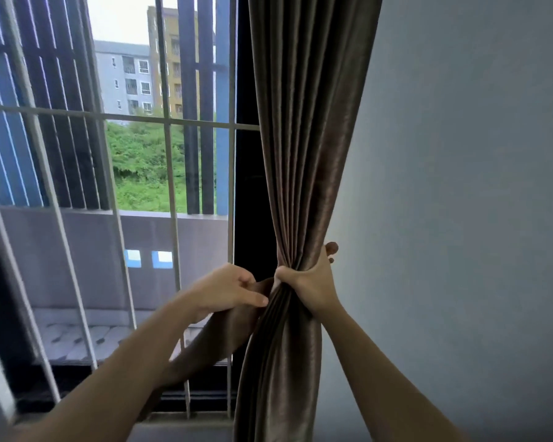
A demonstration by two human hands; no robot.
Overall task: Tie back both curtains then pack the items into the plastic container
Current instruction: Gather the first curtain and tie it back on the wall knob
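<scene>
A brown curtain [307, 129] hangs at the right side of the window, gathered into a narrow waist. My right hand [310, 282] is wrapped around that waist, thumb in front and fingertips showing behind the folds. My left hand [227, 290] sits just left of it and pinches a brown strip of the same fabric [224, 333], a tieback band that runs down under my left forearm. The two hands are almost touching. No second curtain, plastic container or loose items are in view.
A white metal window grille [170, 122] covers the window on the left, with a balcony wall and buildings beyond. A plain grey wall [460, 186] fills the right side. The window sill [179, 419] runs below the hands.
</scene>
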